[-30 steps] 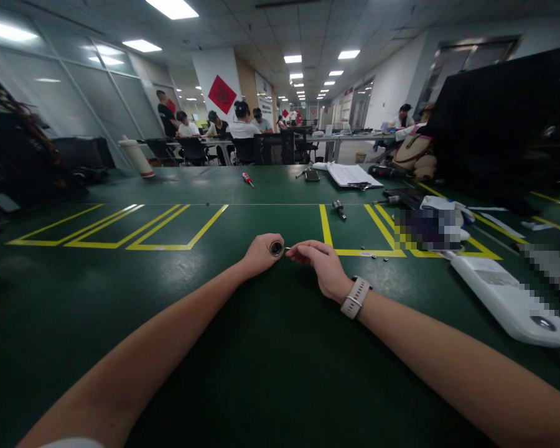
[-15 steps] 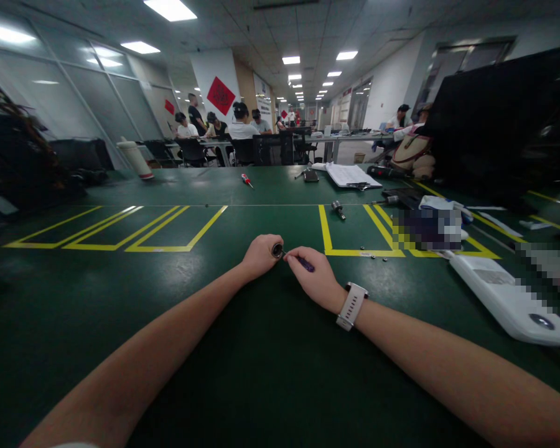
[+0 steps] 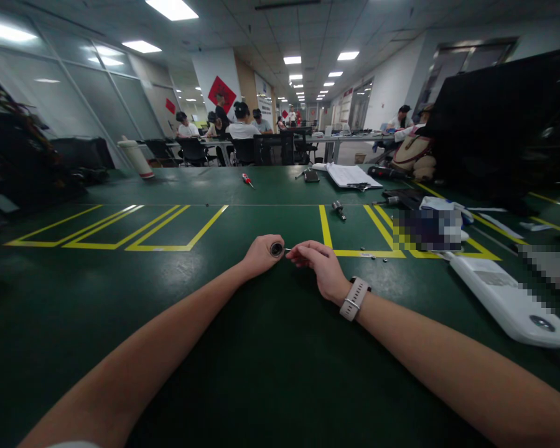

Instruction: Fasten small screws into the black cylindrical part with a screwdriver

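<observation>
My left hand (image 3: 260, 256) is closed around a round, hollow metal part (image 3: 276, 249), its dark ringed end turned toward me. Just to the right, my right hand (image 3: 320, 264) pinches a small screwdriver (image 3: 287, 250). Only the thin metal shaft shows clearly, pointing left at the rim of the metal part; fingers cover most of the handle. Whether the tip touches the part is too small to tell. A white watch (image 3: 355, 298) is on my right wrist. Both hands are just above the green table (image 3: 242, 373).
Several tiny metal pieces (image 3: 374, 257) lie by the yellow tape at right. Beyond them is a metal fitting (image 3: 338, 210). Farther back are a red screwdriver (image 3: 247, 180), a clipboard with papers (image 3: 352, 176) and a cup (image 3: 136, 158). A white device (image 3: 508, 298) lies at right.
My right hand has rolled and its fingers have loosened and spread around the screwdriver, whose purple handle showed before. The left hand has barely moved. A background person has moved right.
</observation>
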Tool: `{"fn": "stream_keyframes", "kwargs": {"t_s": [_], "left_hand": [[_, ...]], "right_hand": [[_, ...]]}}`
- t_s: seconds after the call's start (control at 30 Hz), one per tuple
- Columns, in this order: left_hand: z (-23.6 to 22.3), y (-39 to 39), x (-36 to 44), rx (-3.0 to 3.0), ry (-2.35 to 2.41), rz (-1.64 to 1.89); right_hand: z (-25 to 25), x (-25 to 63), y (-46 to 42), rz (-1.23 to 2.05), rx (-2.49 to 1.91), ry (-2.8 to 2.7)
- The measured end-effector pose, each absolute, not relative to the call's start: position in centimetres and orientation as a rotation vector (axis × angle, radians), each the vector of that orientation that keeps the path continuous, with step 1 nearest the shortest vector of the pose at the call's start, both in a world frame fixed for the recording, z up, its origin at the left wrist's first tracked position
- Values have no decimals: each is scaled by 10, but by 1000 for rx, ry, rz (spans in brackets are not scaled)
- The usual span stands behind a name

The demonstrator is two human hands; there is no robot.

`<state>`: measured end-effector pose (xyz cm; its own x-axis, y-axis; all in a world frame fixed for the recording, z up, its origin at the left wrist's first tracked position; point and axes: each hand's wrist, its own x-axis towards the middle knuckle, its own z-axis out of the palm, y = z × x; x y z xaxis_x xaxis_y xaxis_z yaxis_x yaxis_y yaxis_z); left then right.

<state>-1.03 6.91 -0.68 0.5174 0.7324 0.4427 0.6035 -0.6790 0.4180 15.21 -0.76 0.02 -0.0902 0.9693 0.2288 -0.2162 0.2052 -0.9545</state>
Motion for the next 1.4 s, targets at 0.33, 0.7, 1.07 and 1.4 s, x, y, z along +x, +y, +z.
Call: {"fn": "stream_keyframes", "kwargs": {"t_s": [0.33, 0.7, 1.07, 1.4], "left_hand": [[-9, 69, -10, 2715, 1201, 786], [-8, 69, -10, 2608, 1137, 851], [-6, 68, -8, 2772, 1241, 797], [-8, 67, -9, 2858, 1192, 758]], "right_hand": [[7, 144, -26, 458, -1058, -1800], [-1, 153, -1, 1257, -861, -1098], [7, 149, -20, 574, -1054, -1706], [6, 152, -12, 938, -1007, -1424]]}}
